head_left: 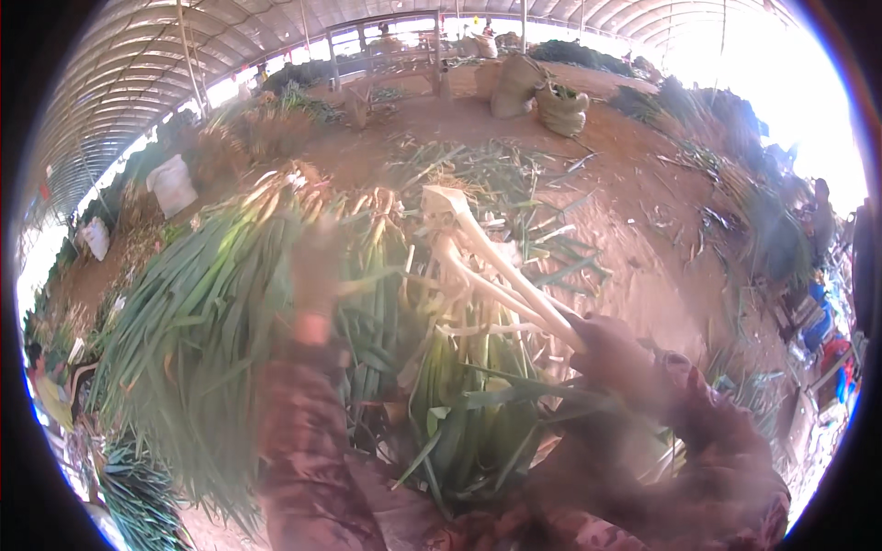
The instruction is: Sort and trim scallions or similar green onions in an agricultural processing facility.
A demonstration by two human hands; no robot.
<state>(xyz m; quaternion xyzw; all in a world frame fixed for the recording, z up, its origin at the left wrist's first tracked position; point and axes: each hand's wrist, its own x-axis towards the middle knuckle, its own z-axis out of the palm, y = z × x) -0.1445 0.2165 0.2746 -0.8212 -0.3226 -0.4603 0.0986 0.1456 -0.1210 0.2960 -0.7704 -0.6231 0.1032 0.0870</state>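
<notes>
Pale, smooth leek stalks (505, 266) slant across the middle of our head view, clasped low down by our right hand (614, 356); their far ends meet in a light, overexposed clump. Our left hand (317, 262) is blurred over the leek pile (197, 321), and we cannot tell whether it grips anything. That pile is a thick fan of long, flat, strappy green leaves, with slim whitish stems and brown, stringy roots along its upper edge. Between our arms, below the stalks, lies a leafy leek bundle (478, 404) with broad, folded blades. Our patterned, reddish-brown sleeves (308, 441) are soft with blur. Beyond, on the bare brown soil (643, 275), a squat, tan woven sack (562, 112) stands open with green leaves showing at its mouth. Beside it we see a taller, bulging sack (516, 87), and near the pile a whitish sack (172, 186); what these two contain we cannot tell.
</notes>
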